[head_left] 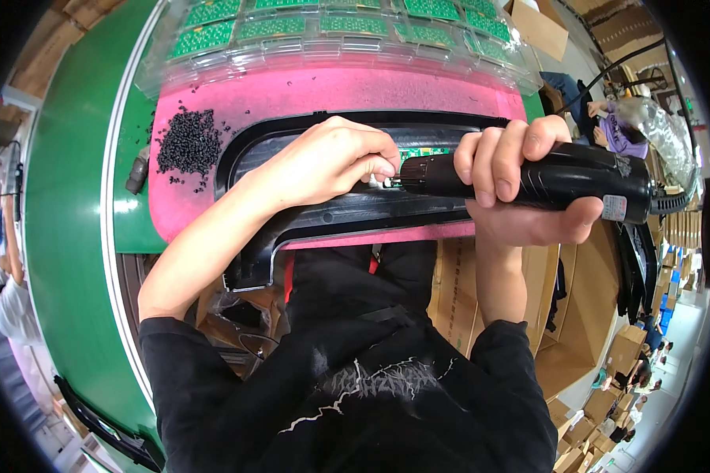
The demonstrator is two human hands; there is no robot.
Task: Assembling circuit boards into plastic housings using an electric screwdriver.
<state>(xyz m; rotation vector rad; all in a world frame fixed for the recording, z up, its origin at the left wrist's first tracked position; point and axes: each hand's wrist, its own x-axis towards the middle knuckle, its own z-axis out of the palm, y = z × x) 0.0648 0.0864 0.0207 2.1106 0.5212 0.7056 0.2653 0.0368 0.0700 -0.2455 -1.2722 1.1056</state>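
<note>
In my right hand [521, 169] lies a black electric screwdriver [588, 177], held sideways with fingers wrapped round its body and its nose pointing left. The bit reaches the fingertips of my left hand [335, 158], which are pinched together beside it. Whatever sits between those fingertips is too small and covered to name. Beneath both hands is a long black plastic housing [351, 214] with a raised, curved rim. A green circuit board [427, 151] shows inside it, partly hidden by the screwdriver and my hands.
A pink mat [418, 91] lies under the housing on a green table [71, 236]. Small black screws [189, 142] are heaped at its left, near a dark stubby object [138, 172]. Clear trays [323, 47] of circuit boards stand behind. Cardboard boxes [580, 307] are at the right.
</note>
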